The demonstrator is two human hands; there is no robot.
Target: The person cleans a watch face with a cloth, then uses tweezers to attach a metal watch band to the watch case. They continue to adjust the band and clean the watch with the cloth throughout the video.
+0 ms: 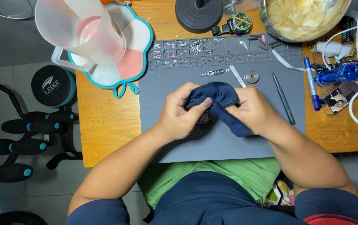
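Both hands at the mat's centre — left hand (178,118) pinches the watch (204,118) inside the blue cloth (223,104), right hand (252,110) fingers closed on the cloth; wiping looks midway — strap link (214,73) and disc (251,76) wait at twelve o'clock.

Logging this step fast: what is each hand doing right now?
Left hand: closed on the dark blue cloth, with a small round metal piece under it.
Right hand: closed on the same cloth.

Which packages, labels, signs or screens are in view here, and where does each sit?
Small card box: right table edge beside the blue pen; rectangular, dark with a pale picture.
Logo disc: on the floor left of the table; round, black, teal rim, white mark.
No screens seen.
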